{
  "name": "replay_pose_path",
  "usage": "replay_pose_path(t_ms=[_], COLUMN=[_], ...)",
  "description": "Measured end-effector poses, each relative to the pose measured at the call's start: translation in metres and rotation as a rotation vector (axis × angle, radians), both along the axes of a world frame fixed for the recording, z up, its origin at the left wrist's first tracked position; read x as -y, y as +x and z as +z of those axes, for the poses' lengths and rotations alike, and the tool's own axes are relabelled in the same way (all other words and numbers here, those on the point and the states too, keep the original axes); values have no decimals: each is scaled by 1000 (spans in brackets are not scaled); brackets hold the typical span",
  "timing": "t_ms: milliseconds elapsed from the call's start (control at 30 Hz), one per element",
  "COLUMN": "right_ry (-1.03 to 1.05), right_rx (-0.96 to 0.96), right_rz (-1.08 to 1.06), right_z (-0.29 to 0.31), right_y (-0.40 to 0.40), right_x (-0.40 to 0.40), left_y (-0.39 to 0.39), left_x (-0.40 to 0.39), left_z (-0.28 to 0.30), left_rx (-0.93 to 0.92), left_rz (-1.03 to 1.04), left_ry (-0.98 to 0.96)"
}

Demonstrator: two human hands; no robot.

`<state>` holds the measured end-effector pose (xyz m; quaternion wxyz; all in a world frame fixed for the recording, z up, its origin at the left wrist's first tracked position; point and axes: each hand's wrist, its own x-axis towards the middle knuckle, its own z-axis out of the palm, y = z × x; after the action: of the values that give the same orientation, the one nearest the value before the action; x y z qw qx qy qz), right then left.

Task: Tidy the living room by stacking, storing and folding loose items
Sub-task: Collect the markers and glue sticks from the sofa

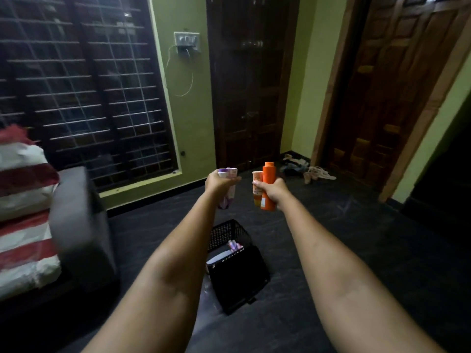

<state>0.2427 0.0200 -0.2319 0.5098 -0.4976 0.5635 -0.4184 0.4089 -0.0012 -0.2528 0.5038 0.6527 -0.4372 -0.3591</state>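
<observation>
Both arms extended forward over dark floor [356, 238]. Left hand [218, 183] clenched around purple-and-white bottles [228, 174]; lower ends protrude below the fist. Right hand [274, 192] grasps orange bottle [268, 179] together with orange-white tube [257, 184], both upright. Black mesh basket [229, 233] on floor at 6 o'clock from the hands, between the forearms, some items inside. Sofa arm [76, 215] at 9 o'clock, striped cloth [23, 200] on it. Open floor at 3 o'clock. Clothes heap [305, 171] at 1 o'clock by wooden door [382, 98]. Label print too blurred to read.
</observation>
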Motion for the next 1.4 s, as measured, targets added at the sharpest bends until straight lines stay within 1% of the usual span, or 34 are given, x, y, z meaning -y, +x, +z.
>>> replay_pose_path(t_ms=[100, 167, 267, 333, 400, 467, 567, 600, 700, 800, 900, 1000, 1067, 1167, 1200, 1267, 1300, 1333, 1400], right_ry=[6, 6, 8, -7, -15, 24, 97, 96, 144, 204, 279, 309, 325, 329, 308, 220, 167, 122, 84], right_rx=[-21, -15, -40, -56, -46, -55, -104, -119, -135, -184, -244, -372, -454, -583, -649, -774, -832, -885, -998], right_rz=[122, 191, 294, 365, 411, 493, 599, 609, 652, 673, 677, 627, 612, 658, 678, 740, 771, 804, 865], right_z=[-16, -18, -7, 1, -2, -23, -51, -54, -90, -136, -178, -238, -287, -366, -406, -453, -494, -521, -589], right_y=[10, 19, 33, 48, 67, 88, 115, 115, 134, 153, 165, 181, 189, 199, 205, 214, 219, 224, 229], right_x=[62, 111, 173, 214, 255, 292, 319, 318, 347, 382, 415, 458, 482, 518, 533, 553, 564, 571, 580], left_y=[14, 20, 27, 36, 47, 54, 69, 69, 84, 105, 123, 146, 160, 179, 188, 204, 209, 213, 215], left_x=[46, 76, 117, 140, 157, 165, 182, 182, 206, 245, 283, 322, 340, 363, 376, 387, 395, 400, 408], left_z=[-23, -23, -5, 8, 12, 6, -18, -21, -52, -95, -142, -212, -266, -343, -381, -429, -464, -492, -552], left_rx=[-21, -40, -53, -86, -107, -112, -102, -102, -68, -72, -80, -97, -99, -63, -54, -5, 45, 88, 117], left_rz=[117, 207, 299, 373, 451, 518, 578, 580, 589, 531, 479, 416, 395, 322, 311, 304, 286, 258, 200], left_ry=[31, 42, 36, -11, -28, 16, 78, 87, 172, 295, 364, 470, 523, 625, 641, 649, 657, 671, 698])
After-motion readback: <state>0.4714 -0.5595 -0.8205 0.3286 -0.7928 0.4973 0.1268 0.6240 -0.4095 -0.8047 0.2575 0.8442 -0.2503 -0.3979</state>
